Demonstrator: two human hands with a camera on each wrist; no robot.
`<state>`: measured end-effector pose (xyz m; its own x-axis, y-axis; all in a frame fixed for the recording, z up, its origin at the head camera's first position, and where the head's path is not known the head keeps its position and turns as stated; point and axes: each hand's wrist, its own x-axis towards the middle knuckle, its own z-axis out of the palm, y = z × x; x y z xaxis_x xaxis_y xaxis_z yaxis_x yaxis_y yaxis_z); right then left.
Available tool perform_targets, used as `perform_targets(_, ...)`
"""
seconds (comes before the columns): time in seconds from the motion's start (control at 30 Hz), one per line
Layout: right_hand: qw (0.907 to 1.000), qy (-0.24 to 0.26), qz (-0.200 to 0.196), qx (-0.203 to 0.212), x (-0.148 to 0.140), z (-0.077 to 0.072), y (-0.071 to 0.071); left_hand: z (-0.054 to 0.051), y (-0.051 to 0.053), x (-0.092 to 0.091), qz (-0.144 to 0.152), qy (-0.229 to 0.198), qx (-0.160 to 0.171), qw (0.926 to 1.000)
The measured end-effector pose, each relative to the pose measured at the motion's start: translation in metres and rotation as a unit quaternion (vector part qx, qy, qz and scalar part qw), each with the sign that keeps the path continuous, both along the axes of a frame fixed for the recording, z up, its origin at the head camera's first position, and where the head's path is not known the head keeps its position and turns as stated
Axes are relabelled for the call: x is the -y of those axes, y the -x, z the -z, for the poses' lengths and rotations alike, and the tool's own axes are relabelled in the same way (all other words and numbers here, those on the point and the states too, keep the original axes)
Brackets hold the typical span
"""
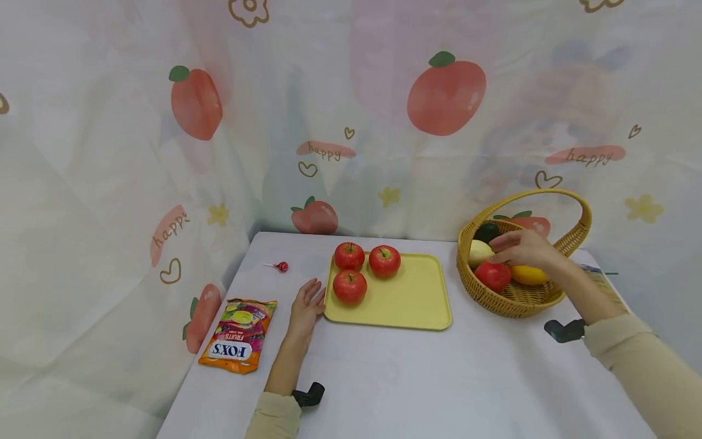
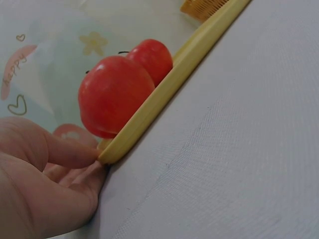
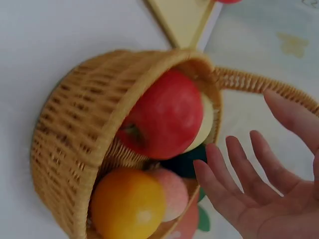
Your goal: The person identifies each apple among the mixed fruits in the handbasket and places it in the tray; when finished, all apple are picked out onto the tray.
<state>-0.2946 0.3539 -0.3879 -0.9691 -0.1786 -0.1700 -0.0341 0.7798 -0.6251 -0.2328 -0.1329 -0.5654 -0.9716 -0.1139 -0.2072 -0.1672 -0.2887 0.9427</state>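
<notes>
At the near-left side of the yellow tray (image 1: 411,299), my left hand (image 1: 305,308) pinches the rim; the left wrist view has thumb and fingers meeting at the corner. Red apples (image 1: 350,288) sit together in the tray's left part. Over the wicker basket (image 1: 518,310) hovers my right hand (image 1: 523,249), its fingers loosely spread and holding nothing. Below them in the basket lie another red apple (image 3: 164,114), a pale round fruit (image 1: 479,252), a dark green fruit (image 1: 486,233), a yellow-orange fruit (image 3: 128,203) and a pinkish fruit (image 3: 170,194).
An orange and purple candy bag (image 1: 238,335) lies at the table's left edge, with a red lollipop (image 1: 282,266) farther back. The basket's tall handle (image 1: 581,222) arches over it. A printed cloth (image 1: 384,152) hangs close behind the table.
</notes>
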Motion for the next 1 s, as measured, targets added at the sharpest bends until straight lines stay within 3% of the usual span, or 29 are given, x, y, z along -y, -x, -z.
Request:
perform_targets(0.3, 0.9945, 0.067, -0.006, 0.081, -0.029, 0.017, 0.011, -0.002, -0.002, -0.001, 0.004, 0.003, 0.005, 1.0)
perform_targets(0.53, 0.9863, 0.066, -0.016, 0.15, -0.035, 0.019, 0.014, -0.004, -0.002, -0.002, 0.001, -0.004, 0.001, 1.0)
perform_targets(0.77, 0.9688, 0.117, -0.013, 0.218, -0.038, 0.031, 0.022, -0.003, -0.003, 0.0, 0.006, -0.001, 0.004, 1.0)
perform_targets(1.0, 0.9592, 0.151, -0.026, 0.238, -0.048, 0.05, 0.037, -0.004, -0.003, -0.001, 0.0, 0.003, 0.004, 1.0)
